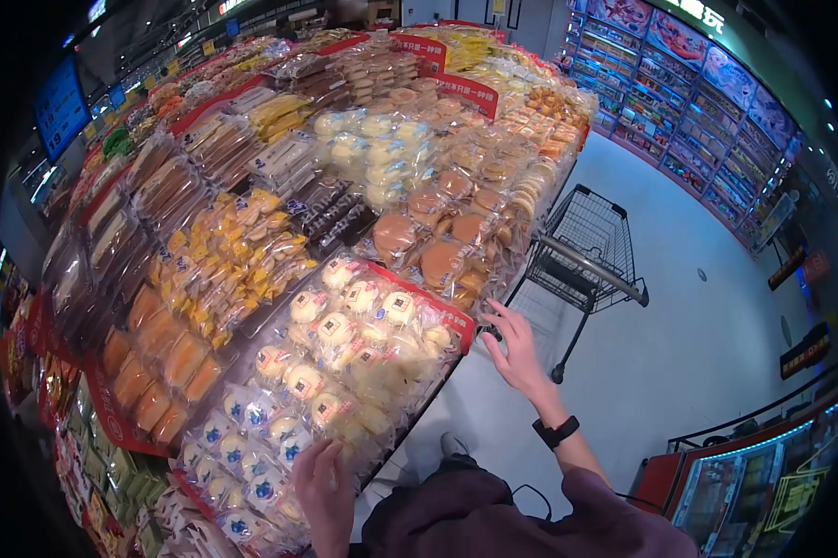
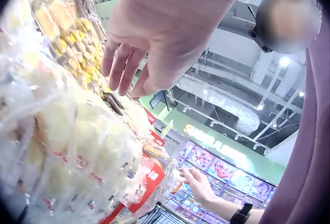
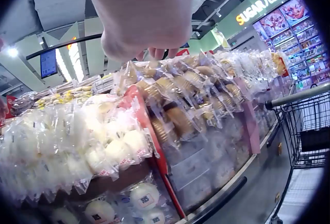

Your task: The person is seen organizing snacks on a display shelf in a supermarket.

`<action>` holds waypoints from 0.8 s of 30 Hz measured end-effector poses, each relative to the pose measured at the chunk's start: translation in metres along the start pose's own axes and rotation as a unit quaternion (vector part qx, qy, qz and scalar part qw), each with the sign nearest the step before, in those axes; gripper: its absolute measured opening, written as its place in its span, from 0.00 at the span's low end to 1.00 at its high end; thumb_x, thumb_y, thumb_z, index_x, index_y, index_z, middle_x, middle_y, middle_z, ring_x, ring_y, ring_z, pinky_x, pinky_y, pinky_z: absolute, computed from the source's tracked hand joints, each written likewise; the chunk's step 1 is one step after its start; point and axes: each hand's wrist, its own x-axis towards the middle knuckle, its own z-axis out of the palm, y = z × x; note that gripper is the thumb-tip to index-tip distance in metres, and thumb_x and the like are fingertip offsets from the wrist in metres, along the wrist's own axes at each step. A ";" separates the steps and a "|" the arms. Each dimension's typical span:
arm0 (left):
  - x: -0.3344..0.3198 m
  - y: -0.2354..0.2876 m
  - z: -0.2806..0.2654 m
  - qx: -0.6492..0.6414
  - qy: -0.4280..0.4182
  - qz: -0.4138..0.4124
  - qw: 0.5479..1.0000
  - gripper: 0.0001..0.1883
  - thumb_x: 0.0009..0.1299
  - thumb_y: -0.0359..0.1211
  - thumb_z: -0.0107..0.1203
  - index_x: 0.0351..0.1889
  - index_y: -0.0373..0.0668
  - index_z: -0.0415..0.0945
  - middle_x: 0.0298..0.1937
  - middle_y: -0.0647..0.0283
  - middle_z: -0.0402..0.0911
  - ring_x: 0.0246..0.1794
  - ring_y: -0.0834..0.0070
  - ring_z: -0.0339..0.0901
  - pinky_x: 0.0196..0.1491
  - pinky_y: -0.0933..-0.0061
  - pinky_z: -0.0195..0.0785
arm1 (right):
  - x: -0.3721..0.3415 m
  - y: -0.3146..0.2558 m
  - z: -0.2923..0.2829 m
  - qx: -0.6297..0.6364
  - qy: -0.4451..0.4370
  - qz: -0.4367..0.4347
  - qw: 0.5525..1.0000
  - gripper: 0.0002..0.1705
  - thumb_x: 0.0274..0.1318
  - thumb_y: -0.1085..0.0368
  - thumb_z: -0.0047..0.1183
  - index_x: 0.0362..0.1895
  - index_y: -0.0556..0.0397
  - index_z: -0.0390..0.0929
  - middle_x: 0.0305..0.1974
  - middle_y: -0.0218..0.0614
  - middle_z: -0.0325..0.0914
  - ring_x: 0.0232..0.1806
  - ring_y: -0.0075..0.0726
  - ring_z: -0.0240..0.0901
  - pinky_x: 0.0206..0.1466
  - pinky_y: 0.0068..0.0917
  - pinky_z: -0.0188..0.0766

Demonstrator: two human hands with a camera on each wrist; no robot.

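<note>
Over the near edge of the display, my left hand hovers above wrapped cakes with blue prints, its fingers loosely bent and holding nothing. In the left wrist view the same hand hangs above pale wrapped buns. My right hand, a black band on its wrist, is held out at the display's right edge with fingers spread. It is nearest the red divider strip and the brown round cakes in clear bags. White wrapped buns with dark square labels lie between the two hands.
A black wire shopping cart stands on the floor to the right of the display. Yellow-wrapped snacks and orange-brown bread fill the bins further left. Lit shelves line the back, and a glass-fronted case stands at lower right.
</note>
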 end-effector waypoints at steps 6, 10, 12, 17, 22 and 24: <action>0.026 0.038 0.046 0.041 -0.019 0.033 0.998 0.12 0.62 0.23 0.62 0.44 0.38 0.79 0.46 0.55 0.81 0.48 0.56 0.77 0.54 0.58 0.68 | -0.010 0.135 -0.056 -0.059 0.057 0.080 0.993 0.19 0.62 0.66 0.57 0.56 0.56 0.75 0.66 0.47 0.70 0.65 0.55 0.67 0.71 0.46 0.59; 0.036 0.049 0.068 0.068 -0.008 0.045 0.997 0.11 0.63 0.23 0.62 0.43 0.38 0.79 0.44 0.54 0.82 0.47 0.55 0.77 0.55 0.59 0.68 | -0.007 0.228 -0.086 -0.180 0.044 0.133 0.974 0.26 0.60 0.65 0.58 0.62 0.56 0.70 0.70 0.49 0.62 0.70 0.57 0.61 0.73 0.46 0.56; 0.039 0.058 0.077 0.074 -0.003 0.038 0.997 0.10 0.63 0.22 0.61 0.43 0.37 0.80 0.42 0.52 0.82 0.45 0.53 0.78 0.55 0.59 0.69 | -0.009 0.282 -0.093 -0.234 0.005 0.169 0.957 0.38 0.57 0.63 0.61 0.70 0.56 0.61 0.73 0.49 0.57 0.73 0.56 0.55 0.75 0.49 0.53; 0.030 0.062 0.104 0.092 0.008 0.000 0.996 0.10 0.63 0.23 0.62 0.43 0.39 0.80 0.40 0.55 0.82 0.44 0.54 0.77 0.53 0.59 0.68 | -0.008 0.373 -0.098 -0.310 -0.114 0.271 0.904 0.52 0.54 0.54 0.64 0.76 0.54 0.50 0.74 0.49 0.57 0.76 0.55 0.51 0.78 0.54 0.43; 0.029 0.077 0.109 0.080 0.002 -0.046 0.996 0.07 0.66 0.26 0.60 0.42 0.37 0.81 0.39 0.51 0.82 0.43 0.52 0.77 0.51 0.58 0.68 | -0.017 0.404 -0.092 -0.222 -0.337 0.390 0.827 0.46 0.56 0.55 0.59 0.75 0.51 0.55 0.64 0.54 0.72 0.70 0.56 0.64 0.72 0.53 0.63; 0.032 0.083 0.107 0.076 0.000 -0.054 0.996 0.07 0.67 0.26 0.60 0.42 0.36 0.81 0.40 0.51 0.82 0.43 0.52 0.77 0.51 0.58 0.68 | -0.008 0.410 -0.090 -0.269 -0.285 0.309 0.866 0.33 0.54 0.61 0.58 0.65 0.52 0.68 0.55 0.55 0.77 0.62 0.56 0.71 0.62 0.50 0.72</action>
